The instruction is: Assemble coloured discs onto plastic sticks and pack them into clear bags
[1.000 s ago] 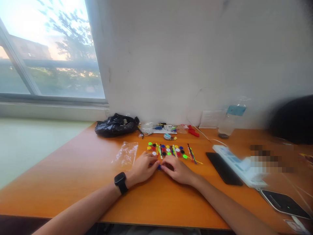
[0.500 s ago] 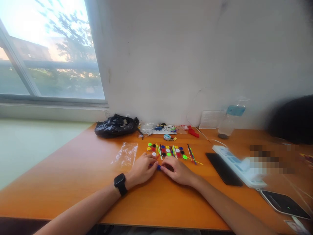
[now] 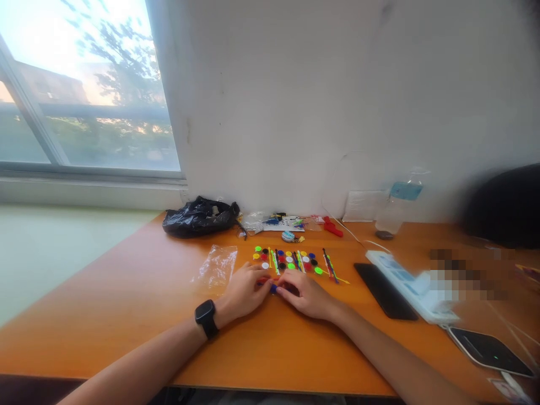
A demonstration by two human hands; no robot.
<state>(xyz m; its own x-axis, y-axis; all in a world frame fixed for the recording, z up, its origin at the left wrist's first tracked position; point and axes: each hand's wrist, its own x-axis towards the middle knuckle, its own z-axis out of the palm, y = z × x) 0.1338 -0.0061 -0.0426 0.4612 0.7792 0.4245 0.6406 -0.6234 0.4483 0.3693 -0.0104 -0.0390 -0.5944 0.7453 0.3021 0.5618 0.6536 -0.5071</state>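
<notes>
A small blue plastic piece (image 3: 274, 289) sits between my two hands, just above or on the wooden table. My left hand (image 3: 245, 290), with a black watch at the wrist, pinches its left side. From the right, my right hand (image 3: 310, 295) closes thumb and fingers on the same piece. A bit of red (image 3: 264, 280) shows beside my left fingertips; its shape is mostly hidden. Just beyond the hands lie rows of coloured round discs, such as a bright green disc (image 3: 318, 270), and thin plastic sticks (image 3: 331, 265) in several colours.
A clear plastic bag (image 3: 219, 264) lies left of the discs. Along the wall are a black plastic bag (image 3: 200, 216), a tape measure-like round item (image 3: 288, 236) and a red object (image 3: 333, 226). Rightward are a black phone-like slab (image 3: 385, 291), a power strip (image 3: 405, 281) and a bottle (image 3: 396, 208).
My hands stay almost in place around the blue piece. Slightly more red shows by my left fingertips. The whole view has shifted very little.
</notes>
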